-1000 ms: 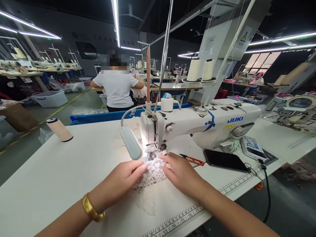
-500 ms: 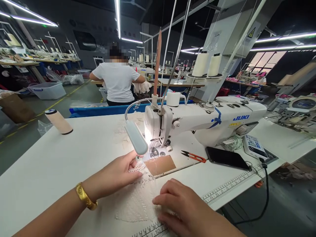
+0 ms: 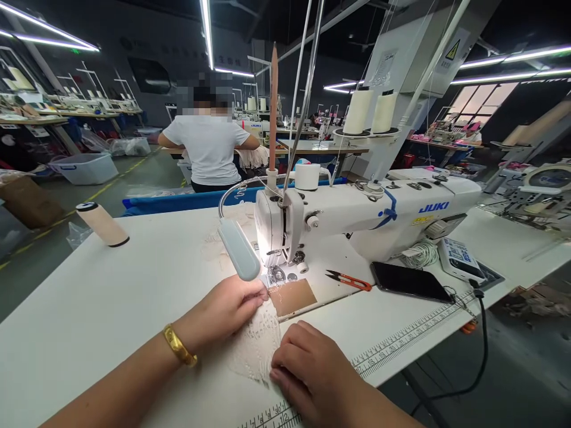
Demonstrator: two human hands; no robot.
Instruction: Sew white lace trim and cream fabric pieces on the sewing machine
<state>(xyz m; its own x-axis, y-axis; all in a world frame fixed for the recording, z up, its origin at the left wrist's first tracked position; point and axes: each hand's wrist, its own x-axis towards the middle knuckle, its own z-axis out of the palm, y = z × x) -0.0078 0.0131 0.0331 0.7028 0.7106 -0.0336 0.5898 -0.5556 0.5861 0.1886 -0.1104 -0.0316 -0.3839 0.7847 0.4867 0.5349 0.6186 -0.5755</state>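
Note:
A sheer white piece of lace (image 3: 255, 348) lies on the table in front of the sewing machine (image 3: 330, 214), its upper end close to the presser foot (image 3: 273, 274). My left hand (image 3: 234, 306), with a gold bangle on the wrist, pinches the lace's upper left edge just below the grey lamp head (image 3: 239, 249). At the lace's lower right edge, my right hand (image 3: 307, 365) is closed with thumb and fingers together on the fabric. Its fingertips are partly hidden. A brown patch (image 3: 292, 298) lies on the machine bed, right of the lace.
Orange thread snips (image 3: 350, 280) and a black phone (image 3: 410, 283) lie right of the needle area. Printed rulers (image 3: 401, 333) run along the table's front edge. A thread cone (image 3: 102, 224) stands tilted-looking at the left. Beyond the machine sits a person in a white shirt (image 3: 207, 145).
My left hand has moved closer to the presser foot and closed on the lace; the dotted strip it held is now hidden. My right hand's fingers have drawn together at the lace edge.

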